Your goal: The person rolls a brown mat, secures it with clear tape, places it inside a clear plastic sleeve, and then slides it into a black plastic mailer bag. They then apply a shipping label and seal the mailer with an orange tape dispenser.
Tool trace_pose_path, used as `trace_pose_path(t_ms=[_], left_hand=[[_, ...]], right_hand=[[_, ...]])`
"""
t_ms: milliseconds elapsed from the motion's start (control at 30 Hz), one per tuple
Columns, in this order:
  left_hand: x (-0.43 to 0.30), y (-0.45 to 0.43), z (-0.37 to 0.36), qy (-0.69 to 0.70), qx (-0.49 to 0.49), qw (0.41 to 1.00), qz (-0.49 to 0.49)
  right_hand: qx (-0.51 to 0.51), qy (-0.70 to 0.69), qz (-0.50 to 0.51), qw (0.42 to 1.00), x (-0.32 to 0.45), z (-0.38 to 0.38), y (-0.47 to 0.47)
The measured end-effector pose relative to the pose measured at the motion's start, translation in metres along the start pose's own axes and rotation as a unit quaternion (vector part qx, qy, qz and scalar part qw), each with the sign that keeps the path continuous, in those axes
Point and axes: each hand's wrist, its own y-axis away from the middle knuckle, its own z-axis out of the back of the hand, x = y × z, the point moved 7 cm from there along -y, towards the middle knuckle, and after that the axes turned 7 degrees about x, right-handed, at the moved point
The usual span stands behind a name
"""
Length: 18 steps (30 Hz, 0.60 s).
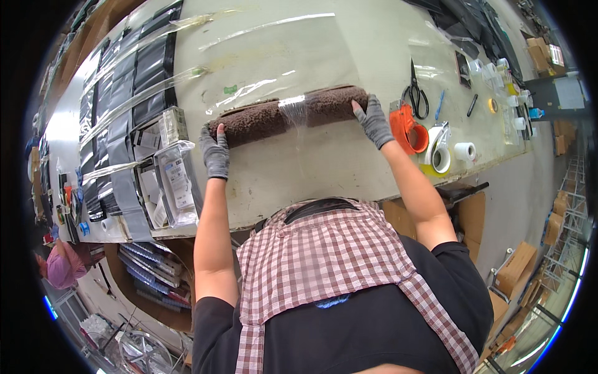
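Observation:
A rolled brown fleece-like textile (pixel 254 122) lies across the worktable in front of me. Clear tape (pixel 293 111) wraps the middle of the roll. Its left end is gripped by my left hand (pixel 216 152), in a grey fingerless-tipped glove with the thumb on top. My right hand (pixel 372 121), gloved the same way, grips the right end. A transparent plastic sheet (pixel 280 56) lies flat on the tabletop just beyond the roll. Close to my right hand stands an orange tape dispenser (pixel 405 128).
Right of the roll are black scissors (pixel 415 96), a white tape dispenser (pixel 438 149), a tape roll (pixel 465 151), a blue pen (pixel 439 104) and a phone (pixel 462 69). Boxes of labels (pixel 173 180) and stacked black plastic bags (pixel 154 70) sit left. Another person (pixel 65 266) is at far left.

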Motion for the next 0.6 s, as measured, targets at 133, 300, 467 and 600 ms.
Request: trace_pose_path(t_ms=[133, 300, 467, 600], left_hand=[[0.011, 0.003, -0.008, -0.064, -0.066, 0.996, -0.022], [-0.013, -0.015, 0.01, 0.164, 0.03, 0.986, 0.021], [-0.007, -0.027, 0.002, -0.007, 0.002, 1.0, -0.002], [-0.053, -0.006, 0.033, -0.058, -0.126, 0.984, -0.112]], right_hand=[[0.006, -0.045, -0.006, 0.999, 0.006, 0.007, 0.007], [-0.001, -0.039, -0.013, 0.999, 0.016, 0.033, -0.006], [0.049, -0.011, -0.053, 0.997, 0.019, 0.025, -0.025], [-0.07, 0.14, 0.031, 0.987, 0.056, 0.048, -0.001]])
